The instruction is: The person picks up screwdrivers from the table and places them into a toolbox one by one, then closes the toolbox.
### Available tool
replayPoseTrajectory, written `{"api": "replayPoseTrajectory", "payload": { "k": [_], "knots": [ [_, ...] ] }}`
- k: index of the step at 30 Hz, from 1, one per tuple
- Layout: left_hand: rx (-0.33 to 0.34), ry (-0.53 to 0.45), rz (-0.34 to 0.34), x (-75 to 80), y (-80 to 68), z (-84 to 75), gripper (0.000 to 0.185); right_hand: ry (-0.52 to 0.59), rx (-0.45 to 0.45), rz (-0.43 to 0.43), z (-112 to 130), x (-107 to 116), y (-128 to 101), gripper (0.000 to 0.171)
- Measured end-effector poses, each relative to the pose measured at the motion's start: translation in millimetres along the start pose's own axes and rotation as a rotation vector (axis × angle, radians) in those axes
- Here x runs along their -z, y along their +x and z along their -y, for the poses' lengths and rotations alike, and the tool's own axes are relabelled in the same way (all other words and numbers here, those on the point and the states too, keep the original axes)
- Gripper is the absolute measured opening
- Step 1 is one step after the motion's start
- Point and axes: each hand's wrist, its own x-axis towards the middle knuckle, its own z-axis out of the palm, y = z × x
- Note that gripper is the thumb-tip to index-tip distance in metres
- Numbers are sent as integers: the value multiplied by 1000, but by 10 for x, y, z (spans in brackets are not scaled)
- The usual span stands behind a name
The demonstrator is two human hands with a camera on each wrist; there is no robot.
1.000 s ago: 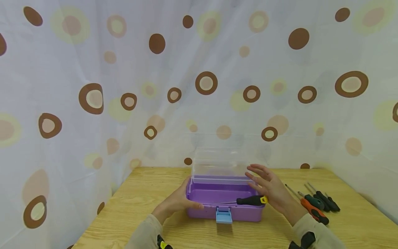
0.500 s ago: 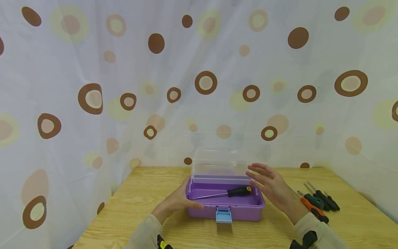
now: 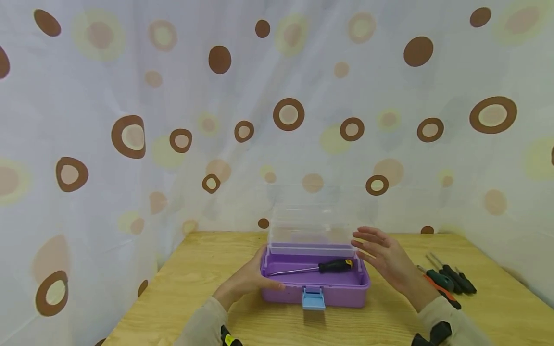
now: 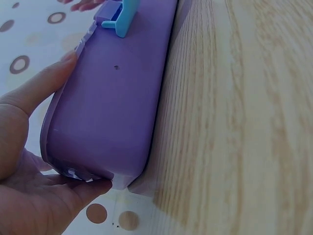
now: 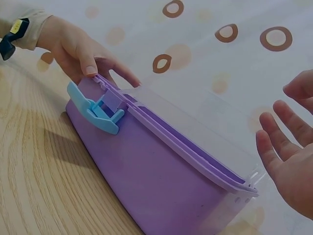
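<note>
A purple plastic box [image 3: 329, 294] stands on the wooden table [image 3: 190, 288], its clear lid [image 3: 309, 226] raised at the back and its blue latch [image 3: 313, 298] hanging at the front. A black-handled screwdriver [image 3: 335, 265] with a yellow end lies inside, shaft pointing left. My left hand [image 3: 248, 281] grips the box's left end, thumb on the front rim. The left wrist view shows that hand [image 4: 29, 161] wrapped round the box wall [image 4: 112, 107]. My right hand [image 3: 385, 257] hovers with spread fingers just off the box's right end and holds nothing; it appears the same way in the right wrist view [image 5: 288, 156].
Several screwdrivers [image 3: 447, 281] with black, green and orange handles lie on the table right of the box, behind my right forearm. A dotted curtain [image 3: 130, 137] hangs close behind and to the left of the table.
The screwdriver, which lay across the box's front right rim a second ago, now lies inside the box. My right hand has drawn slightly to the right. The left hand has kept its grip.
</note>
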Motion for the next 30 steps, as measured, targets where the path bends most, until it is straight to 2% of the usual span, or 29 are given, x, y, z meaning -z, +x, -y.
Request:
{"api": "replayPoseTrajectory", "payload": {
  "k": [5, 11, 18, 25, 30],
  "knots": [
    [-13, -5, 14, -28, 22, -35, 120, 14, 10, 7, 55, 67, -62, 37],
    [1, 18, -5, -25, 14, -37, 120, 1, 8, 5, 96, 132, -118, 37],
    [-20, 1, 10, -15, 27, -8, 117, 26, 53, 8, 159, 297, -235, 41],
    [-20, 5, 4, -3, 24, 6, 118, 85, 34, -57, 171, 456, -367, 41],
    [-24, 8, -1, 17, 8, 3, 118, 86, 34, -90, 183, 548, -446, 44]
  ]
}}
